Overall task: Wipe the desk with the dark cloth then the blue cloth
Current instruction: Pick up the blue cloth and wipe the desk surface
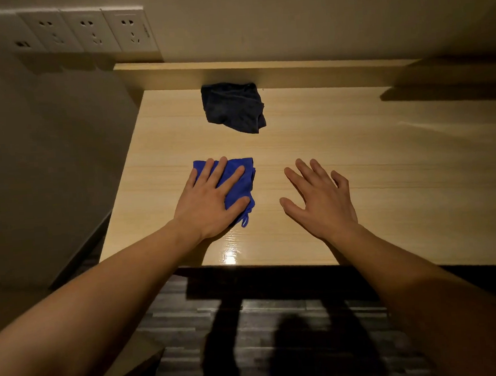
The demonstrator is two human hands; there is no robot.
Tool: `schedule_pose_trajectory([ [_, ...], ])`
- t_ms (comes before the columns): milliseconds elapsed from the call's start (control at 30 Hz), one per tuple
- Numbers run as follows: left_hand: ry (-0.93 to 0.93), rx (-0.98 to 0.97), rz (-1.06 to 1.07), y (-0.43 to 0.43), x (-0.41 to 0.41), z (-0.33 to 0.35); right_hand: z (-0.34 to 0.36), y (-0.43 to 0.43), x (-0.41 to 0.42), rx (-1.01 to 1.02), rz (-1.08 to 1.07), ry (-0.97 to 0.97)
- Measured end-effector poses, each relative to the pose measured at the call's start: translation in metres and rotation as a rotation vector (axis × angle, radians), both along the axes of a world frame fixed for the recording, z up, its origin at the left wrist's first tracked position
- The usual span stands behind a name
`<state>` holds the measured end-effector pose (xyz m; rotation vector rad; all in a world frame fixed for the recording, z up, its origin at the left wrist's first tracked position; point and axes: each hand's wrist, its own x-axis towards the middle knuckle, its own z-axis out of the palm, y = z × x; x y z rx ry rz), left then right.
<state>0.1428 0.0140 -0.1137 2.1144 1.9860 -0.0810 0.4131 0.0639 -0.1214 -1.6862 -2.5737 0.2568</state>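
Left hand flat on blue cloth

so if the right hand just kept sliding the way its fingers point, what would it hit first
Probably nothing on the desk: the right hand points up and slightly left, a line that seems to pass right of the dark cloth and reach the raised back ledge. The margin beside the cloth is hard to judge.

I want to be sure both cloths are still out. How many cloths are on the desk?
2. The blue cloth lies near the front of the desk, flat under the left hand. The dark cloth sits untouched at the back edge. None seem hidden.
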Motion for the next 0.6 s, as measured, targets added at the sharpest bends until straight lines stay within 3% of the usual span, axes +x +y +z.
schedule_pose_trajectory([
  [333,-0.053,0.006,0.055,-0.067,0.021,-0.001,0.001,0.001,0.001,-0.02,0.019,0.028],
  [533,-0.114,0.064,0.07,-0.096,0.031,-0.001,0.011,0.006,0.014,-0.141,-0.006,0.322],
  [600,-0.154,0.131,0.062,-0.11,0.037,-0.005,0.015,0.008,0.026,-0.153,0.014,0.328],
])
